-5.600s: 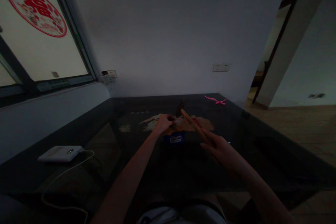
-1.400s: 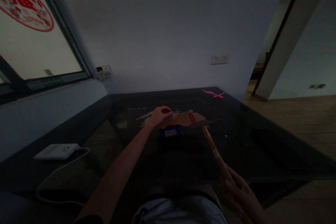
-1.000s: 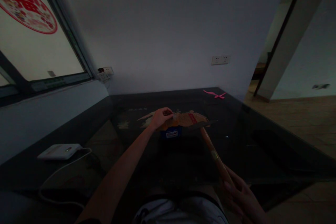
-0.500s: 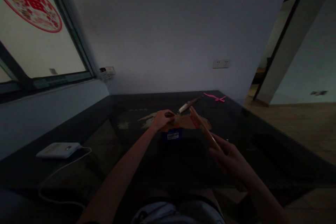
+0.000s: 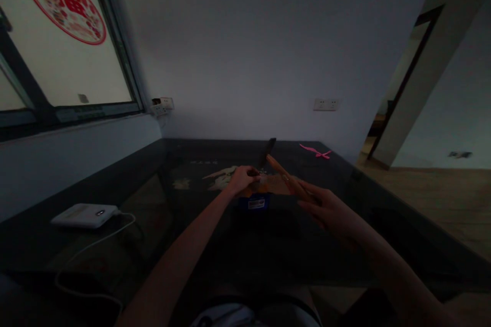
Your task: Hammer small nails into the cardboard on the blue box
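My left hand [image 5: 245, 178] is closed, with thumb and fingers pinched together over the blue box. At its fingertips is the lower end of a long narrow dark tool [image 5: 269, 149], which slants up and away; its kind is too dim to make out. My right hand [image 5: 320, 204] is wrapped round a wooden stick [image 5: 286, 174], whose far tip points up and left near that tool. Under my left hand sits a small blue box [image 5: 256, 202] with a white label. A brown flat piece [image 5: 279, 184] lies behind the box, partly hidden by the stick.
The dark glossy table [image 5: 215, 245] bears a pale printed pattern [image 5: 220, 178]. A white power bank [image 5: 86, 215] with a white cable [image 5: 99, 240] lies at the left. A pink ribbon-like strip [image 5: 316, 152] is at the far right, before the wall.
The narrow tool has swung from slanting right to standing more steeply, and its pale side no longer shows. My right hand and the stick have moved left and slightly up, closer to my left hand.
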Demonstrator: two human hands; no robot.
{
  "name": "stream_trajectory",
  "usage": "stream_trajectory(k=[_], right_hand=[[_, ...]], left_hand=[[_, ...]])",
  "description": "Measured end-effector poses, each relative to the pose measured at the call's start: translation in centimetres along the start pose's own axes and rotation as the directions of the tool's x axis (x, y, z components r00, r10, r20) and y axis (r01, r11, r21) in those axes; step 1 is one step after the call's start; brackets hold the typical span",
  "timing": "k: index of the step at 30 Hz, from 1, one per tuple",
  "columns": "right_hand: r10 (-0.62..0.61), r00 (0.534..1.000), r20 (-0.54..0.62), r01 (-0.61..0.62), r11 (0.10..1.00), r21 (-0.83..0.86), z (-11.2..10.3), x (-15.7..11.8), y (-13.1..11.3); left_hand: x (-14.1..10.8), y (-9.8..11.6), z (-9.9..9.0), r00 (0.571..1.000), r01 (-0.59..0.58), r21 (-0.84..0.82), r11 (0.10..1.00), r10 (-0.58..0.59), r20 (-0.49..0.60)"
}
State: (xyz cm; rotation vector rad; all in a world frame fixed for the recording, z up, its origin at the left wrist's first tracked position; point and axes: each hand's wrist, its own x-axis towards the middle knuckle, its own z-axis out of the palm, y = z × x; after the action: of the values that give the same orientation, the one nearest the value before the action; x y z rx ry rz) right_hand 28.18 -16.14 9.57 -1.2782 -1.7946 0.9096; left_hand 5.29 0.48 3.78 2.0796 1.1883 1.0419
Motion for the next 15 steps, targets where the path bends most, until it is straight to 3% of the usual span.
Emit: stream_trajectory(k=[10,15], right_hand=[[0.013,1.0,0.005,-0.013,0.997,-0.079,0.2,0.0,-0.7],[-0.001,0.999,-0.034,-0.001,0.998,-0.059,0.1,-0.7,-0.8]], left_hand=[[0.5,-0.5,0.1,1.0,-0.001,0.009,1.0,0.001,0.008],[0.7,-1.1,0.5,1.0,0.029,-0.087,0.996,-0.028,0.003]])
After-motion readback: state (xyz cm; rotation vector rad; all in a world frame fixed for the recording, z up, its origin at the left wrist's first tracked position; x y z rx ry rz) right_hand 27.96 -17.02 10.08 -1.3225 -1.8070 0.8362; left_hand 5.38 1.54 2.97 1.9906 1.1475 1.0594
